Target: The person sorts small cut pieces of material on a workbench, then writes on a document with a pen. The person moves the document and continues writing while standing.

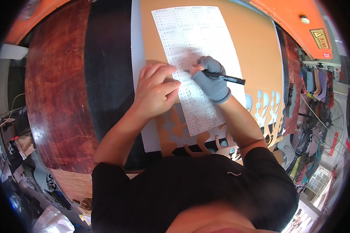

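So, from where I stand, the person's R hand [215,88], w/ a grey fingerless glove on it, holds a black pen [231,79] btw. thumb and fingers, narrow and firm; the pen's tip is at the L-middle part of a white form sheet [210,39]. This sheet lies a bit tilted on top of a tan sheet [256,33], and it carries printed boxes in columns, w/ handwriting in some of the lower ones. The bare L hand [155,89] rests at the sheet's L edge, its fingers bent and moderately wide, w/ a small gap btw. thumb and forefinger. Curved cut-outs [263,106] are along the near edge of the tan sheet. To the L are a black strip [109,66] and a red-brown board [58,89]; an orange machine part [284,13] is at the far side.
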Motion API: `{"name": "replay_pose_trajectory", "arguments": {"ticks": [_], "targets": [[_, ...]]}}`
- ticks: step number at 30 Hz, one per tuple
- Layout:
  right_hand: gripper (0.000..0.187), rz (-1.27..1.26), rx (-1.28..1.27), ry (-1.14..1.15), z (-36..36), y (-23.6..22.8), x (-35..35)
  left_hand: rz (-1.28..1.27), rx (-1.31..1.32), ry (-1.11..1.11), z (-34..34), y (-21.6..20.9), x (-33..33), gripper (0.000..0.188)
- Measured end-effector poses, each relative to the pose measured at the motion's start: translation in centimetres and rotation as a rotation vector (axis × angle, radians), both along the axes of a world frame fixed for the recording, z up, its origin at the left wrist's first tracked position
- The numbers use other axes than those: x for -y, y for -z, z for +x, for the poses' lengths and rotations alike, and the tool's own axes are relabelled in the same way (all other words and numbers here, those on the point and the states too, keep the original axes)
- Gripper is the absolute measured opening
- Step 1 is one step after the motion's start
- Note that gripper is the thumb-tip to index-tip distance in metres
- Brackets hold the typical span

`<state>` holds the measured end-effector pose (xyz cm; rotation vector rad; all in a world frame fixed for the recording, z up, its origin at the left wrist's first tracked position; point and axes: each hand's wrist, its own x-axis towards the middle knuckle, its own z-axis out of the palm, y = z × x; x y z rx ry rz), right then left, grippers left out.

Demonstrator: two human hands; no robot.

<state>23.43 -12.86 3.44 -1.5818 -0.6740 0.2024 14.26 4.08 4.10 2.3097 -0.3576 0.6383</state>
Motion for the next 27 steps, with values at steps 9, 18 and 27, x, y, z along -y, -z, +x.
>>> {"name": "replay_pose_trajectory", "arguments": {"ticks": [9,18,27], "targets": [[0.019,0.038,-0.055,-0.084,-0.1,0.2,0.2,0.008,-0.049,-0.006,-0.1,-0.2,0.0,0.009],[0.015,-0.172,0.033,-0.055,-0.1,-0.5,0.2,0.007,-0.051,-0.012,-0.1,-0.3,0.0,0.009],[0.012,-0.131,0.044,-0.073,-0.1,-0.7,0.1,0.005,-0.057,-0.015,-0.1,-0.3,0.1,0.008]]}}
